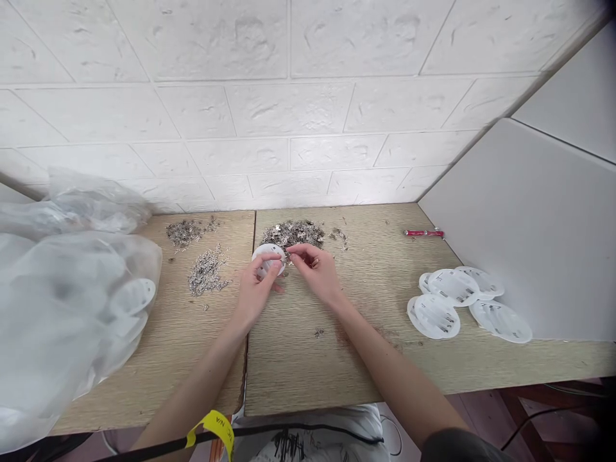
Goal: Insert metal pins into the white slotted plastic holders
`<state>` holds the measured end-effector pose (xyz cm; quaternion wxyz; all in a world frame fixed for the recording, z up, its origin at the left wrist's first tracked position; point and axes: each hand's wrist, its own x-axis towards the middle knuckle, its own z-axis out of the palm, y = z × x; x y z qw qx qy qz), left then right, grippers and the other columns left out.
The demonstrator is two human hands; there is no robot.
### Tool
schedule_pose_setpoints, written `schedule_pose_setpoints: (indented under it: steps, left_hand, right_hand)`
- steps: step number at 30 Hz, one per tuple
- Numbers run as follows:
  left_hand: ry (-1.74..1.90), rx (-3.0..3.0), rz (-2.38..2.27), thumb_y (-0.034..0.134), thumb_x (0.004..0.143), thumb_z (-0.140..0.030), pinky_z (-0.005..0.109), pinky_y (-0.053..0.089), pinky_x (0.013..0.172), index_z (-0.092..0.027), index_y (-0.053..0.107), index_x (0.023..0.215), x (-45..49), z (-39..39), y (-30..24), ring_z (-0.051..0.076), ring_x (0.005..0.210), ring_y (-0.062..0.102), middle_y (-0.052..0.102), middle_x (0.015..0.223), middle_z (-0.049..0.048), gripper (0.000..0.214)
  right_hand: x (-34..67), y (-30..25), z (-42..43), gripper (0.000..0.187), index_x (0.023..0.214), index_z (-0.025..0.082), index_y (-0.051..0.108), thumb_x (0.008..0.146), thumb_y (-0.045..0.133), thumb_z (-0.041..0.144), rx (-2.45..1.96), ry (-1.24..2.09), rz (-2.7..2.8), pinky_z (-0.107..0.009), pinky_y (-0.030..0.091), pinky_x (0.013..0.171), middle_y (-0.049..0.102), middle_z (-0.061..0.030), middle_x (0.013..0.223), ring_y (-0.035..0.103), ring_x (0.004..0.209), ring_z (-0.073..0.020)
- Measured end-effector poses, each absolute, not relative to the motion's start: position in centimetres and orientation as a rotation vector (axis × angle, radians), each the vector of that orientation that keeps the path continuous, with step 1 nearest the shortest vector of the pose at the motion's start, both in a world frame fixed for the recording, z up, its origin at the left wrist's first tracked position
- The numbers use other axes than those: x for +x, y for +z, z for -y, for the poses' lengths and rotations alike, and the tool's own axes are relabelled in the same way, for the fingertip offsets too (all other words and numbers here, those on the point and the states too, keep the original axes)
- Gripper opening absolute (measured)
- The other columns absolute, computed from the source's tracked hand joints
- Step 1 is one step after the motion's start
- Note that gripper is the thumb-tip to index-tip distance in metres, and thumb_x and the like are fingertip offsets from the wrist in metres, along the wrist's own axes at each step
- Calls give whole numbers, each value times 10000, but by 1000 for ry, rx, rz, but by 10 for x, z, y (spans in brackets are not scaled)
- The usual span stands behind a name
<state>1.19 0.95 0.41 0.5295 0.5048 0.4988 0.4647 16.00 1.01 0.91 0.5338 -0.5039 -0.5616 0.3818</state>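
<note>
My left hand (260,282) is closed on a round white plastic disc (261,250), thumb on its face and fingers around its lower edge. At the disc's right edge, my right hand (315,269) has thumb and forefinger pinched together. Whatever sits between those fingertips is too small to make out. Just behind both hands lies a heap of small metal clips (301,232), partly hidden by the disc and the right hand.
Two smaller piles of metal bits, one at the back (185,232) and one nearer (206,269), lie to the left. A plastic bag (67,308) of white discs fills the far left. Several white discs (452,287) and a red pen (423,233) lie right, by a grey panel (539,224).
</note>
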Motion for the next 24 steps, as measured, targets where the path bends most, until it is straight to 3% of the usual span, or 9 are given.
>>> schedule_pose_setpoints:
  steps: [12,24]
  left_hand:
    - [1172,1284,-1138,705,739,-425,209,533,474,-202,674,847,10,-11,1,140,677,623,636,864,39,249]
    - [1216,1303,-1033,695,758,-407,224,536,476,-206,675,813,8,-11,3,138,700,600,638,886,33,210]
  right_hand:
    - [161,7,-8,179,973,220,697,865,556,248,-1135,689,1564,-279,432,584,692,-46,849,584,693,-149]
    - [161,13,-8,115,852,240,732,837,638,305,-1061,879,1441,-282,408,573,694,-31,836,560,676,-142]
